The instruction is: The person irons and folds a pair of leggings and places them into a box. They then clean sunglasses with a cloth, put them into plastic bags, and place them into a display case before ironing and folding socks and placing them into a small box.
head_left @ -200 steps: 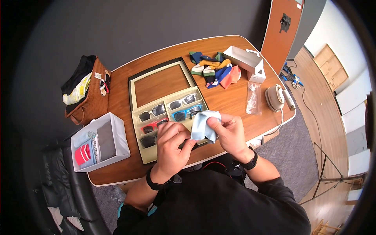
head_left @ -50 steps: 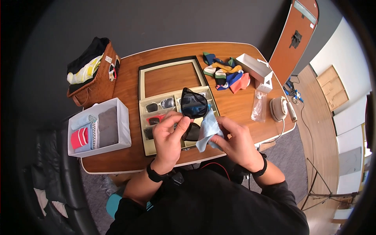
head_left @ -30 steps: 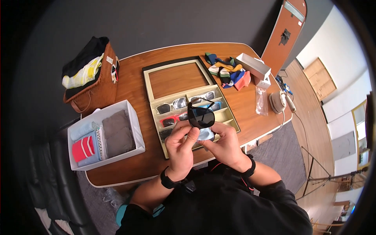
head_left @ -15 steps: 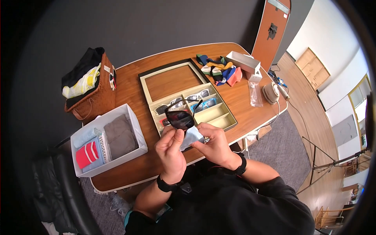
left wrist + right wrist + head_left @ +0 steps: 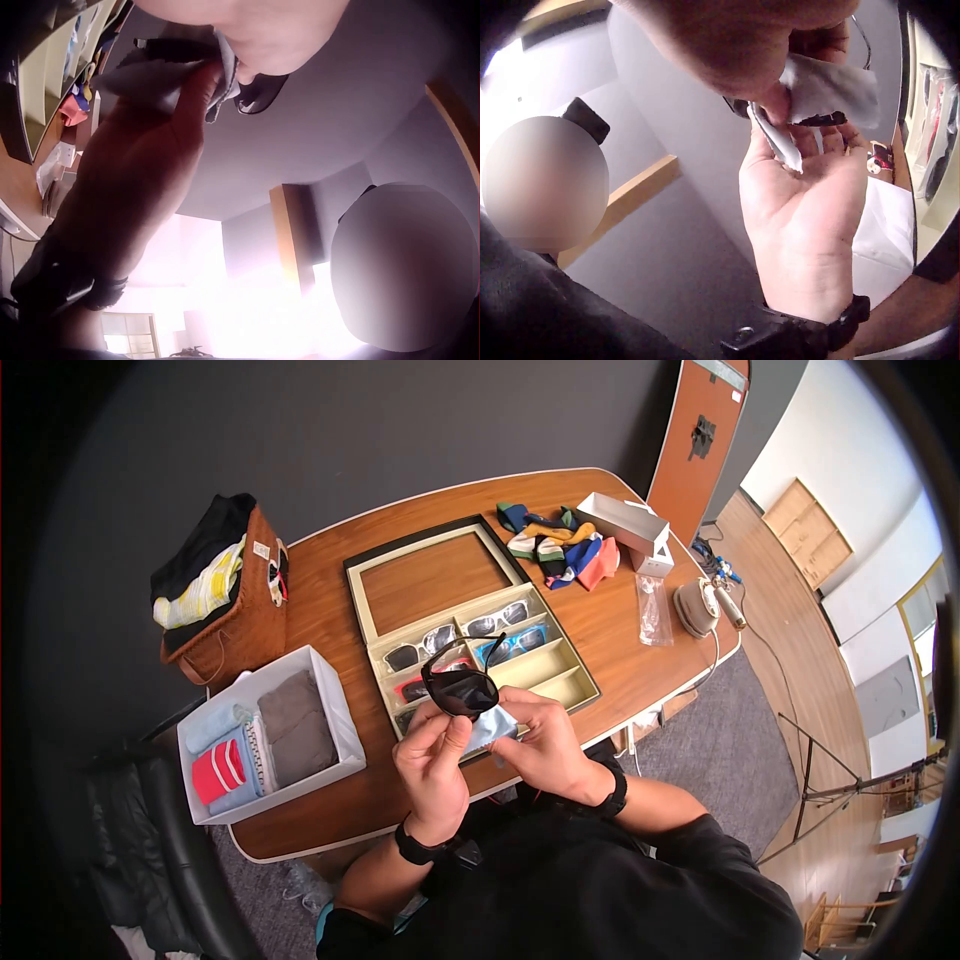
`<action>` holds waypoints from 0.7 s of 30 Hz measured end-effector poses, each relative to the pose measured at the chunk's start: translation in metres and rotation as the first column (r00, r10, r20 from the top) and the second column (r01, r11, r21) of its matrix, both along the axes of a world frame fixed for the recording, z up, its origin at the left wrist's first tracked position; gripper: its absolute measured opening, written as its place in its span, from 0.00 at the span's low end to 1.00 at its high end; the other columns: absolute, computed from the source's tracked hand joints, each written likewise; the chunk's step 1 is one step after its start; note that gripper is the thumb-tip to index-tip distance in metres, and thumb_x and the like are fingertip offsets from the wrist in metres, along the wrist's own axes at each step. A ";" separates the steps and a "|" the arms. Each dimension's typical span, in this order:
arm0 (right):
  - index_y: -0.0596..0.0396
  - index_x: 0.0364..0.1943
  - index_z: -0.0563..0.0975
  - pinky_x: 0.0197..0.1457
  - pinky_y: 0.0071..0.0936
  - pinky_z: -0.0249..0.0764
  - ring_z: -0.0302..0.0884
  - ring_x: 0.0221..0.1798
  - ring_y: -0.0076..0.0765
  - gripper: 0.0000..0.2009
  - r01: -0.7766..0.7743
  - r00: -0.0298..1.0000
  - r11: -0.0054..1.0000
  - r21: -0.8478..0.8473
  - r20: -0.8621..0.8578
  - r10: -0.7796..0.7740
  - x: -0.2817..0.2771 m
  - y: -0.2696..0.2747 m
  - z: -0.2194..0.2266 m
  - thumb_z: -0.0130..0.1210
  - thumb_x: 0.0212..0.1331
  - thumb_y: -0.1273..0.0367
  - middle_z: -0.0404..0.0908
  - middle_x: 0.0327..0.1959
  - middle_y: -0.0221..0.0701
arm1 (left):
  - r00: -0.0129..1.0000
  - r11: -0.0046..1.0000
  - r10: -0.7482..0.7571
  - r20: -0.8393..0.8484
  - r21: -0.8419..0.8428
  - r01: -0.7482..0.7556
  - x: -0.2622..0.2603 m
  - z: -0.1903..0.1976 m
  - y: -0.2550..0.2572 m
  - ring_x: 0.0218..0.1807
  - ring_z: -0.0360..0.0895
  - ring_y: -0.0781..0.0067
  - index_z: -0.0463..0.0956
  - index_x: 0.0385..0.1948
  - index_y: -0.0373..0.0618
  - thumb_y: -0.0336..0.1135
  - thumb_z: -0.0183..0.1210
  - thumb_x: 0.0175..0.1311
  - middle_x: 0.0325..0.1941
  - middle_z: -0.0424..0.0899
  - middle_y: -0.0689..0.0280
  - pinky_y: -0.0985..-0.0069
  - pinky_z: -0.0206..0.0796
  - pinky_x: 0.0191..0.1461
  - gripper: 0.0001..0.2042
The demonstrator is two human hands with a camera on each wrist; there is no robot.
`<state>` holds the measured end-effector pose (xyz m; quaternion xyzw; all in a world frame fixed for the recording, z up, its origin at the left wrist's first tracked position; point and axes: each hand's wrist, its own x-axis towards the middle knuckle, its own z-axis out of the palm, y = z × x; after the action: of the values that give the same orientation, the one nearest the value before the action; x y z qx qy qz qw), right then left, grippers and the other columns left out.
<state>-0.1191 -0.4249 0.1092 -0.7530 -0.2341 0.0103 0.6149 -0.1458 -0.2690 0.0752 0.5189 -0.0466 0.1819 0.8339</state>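
Since the earlier frame, the black sunglasses (image 5: 466, 693) have turned, and the blue cloth (image 5: 488, 730) has come against them at five o'clock. My left hand (image 5: 432, 775) pinches the frame; my right hand (image 5: 552, 752) grips the cloth, the display case (image 5: 535, 660) toward twelve. I'd brace the rim and rub lightly, bare fingertips off the lenses.

Loose plain black top (image 5: 580, 875) across the bottom centre of the head view, wide black sleeves (image 5: 730, 855), black band (image 5: 418, 846) on each wrist, blocky black module (image 5: 751, 343) on the left one
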 end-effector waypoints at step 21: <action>0.61 0.39 0.84 0.49 0.31 0.76 0.80 0.42 0.40 0.08 0.047 0.988 0.989 0.138 0.139 -0.067 0.043 -0.110 -0.021 0.67 0.56 0.81 0.82 0.39 0.35 | 0.999 0.986 -0.049 0.005 0.158 0.048 0.052 0.023 -0.094 0.50 0.79 0.76 0.86 0.39 0.32 0.24 0.67 0.72 0.48 0.84 0.66 0.78 0.68 0.56 0.04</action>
<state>-0.0759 -0.5351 0.0885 -0.7153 -0.2561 -0.0772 0.6456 -0.0938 -0.3628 0.0978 0.5811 -0.0771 0.1595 0.7943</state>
